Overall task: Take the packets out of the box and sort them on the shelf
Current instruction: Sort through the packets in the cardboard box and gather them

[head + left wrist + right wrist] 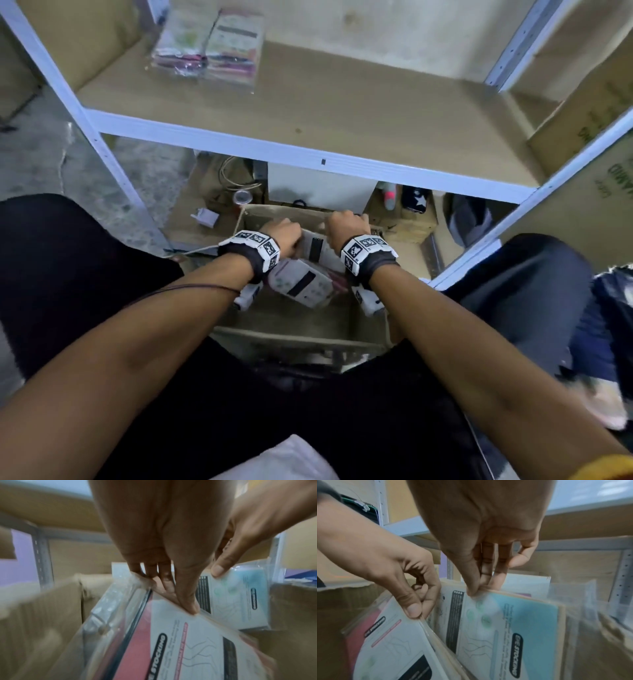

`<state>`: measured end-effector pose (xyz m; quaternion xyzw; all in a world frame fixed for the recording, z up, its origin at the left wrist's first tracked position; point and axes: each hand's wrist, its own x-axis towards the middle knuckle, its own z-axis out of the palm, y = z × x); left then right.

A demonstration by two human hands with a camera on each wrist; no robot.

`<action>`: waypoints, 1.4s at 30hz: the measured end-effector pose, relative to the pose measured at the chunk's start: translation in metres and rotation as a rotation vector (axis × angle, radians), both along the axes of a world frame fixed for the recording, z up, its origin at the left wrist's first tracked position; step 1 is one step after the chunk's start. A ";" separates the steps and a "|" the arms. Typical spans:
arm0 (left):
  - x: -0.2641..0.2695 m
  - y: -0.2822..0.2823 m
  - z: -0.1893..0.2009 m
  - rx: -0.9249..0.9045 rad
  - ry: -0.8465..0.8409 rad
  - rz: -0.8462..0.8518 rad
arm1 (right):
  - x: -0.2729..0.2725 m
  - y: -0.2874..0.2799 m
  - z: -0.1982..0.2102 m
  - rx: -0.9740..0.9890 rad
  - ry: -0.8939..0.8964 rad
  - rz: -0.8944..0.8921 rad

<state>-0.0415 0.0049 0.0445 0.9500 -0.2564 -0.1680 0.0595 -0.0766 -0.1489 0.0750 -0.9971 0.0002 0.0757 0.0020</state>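
An open cardboard box stands on the floor between my knees, under the shelf. Several clear-wrapped stocking packets stand in it. My left hand pinches the top edge of a pink packet between thumb and fingers. My right hand pinches the top edge of a blue packet just behind it. In the right wrist view the left hand shows on the pink packet. Two stacks of packets lie at the shelf's back left.
The shelf's white front rail runs just above and beyond the box. A white carton, a tape roll and a pink-capped bottle sit behind the box. Large cardboard cartons stand at the right.
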 end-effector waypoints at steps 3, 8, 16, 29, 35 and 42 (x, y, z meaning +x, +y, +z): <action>-0.006 0.005 0.029 0.028 -0.140 -0.074 | -0.007 0.000 0.029 -0.011 -0.005 -0.014; -0.013 0.014 0.084 -0.040 -0.237 -0.108 | -0.015 -0.007 0.078 -0.017 -0.040 -0.017; -0.006 0.032 0.174 -0.269 -0.318 -0.026 | -0.025 -0.020 0.152 0.120 -0.172 -0.035; 0.045 0.078 0.260 -0.510 -0.283 0.009 | -0.009 -0.072 0.224 0.454 -0.338 -0.100; 0.077 0.098 0.253 -0.642 -0.166 0.101 | 0.019 -0.085 0.220 0.696 -0.382 -0.141; 0.125 0.117 0.227 -0.952 0.003 0.351 | 0.076 -0.085 0.211 0.973 -0.378 -0.222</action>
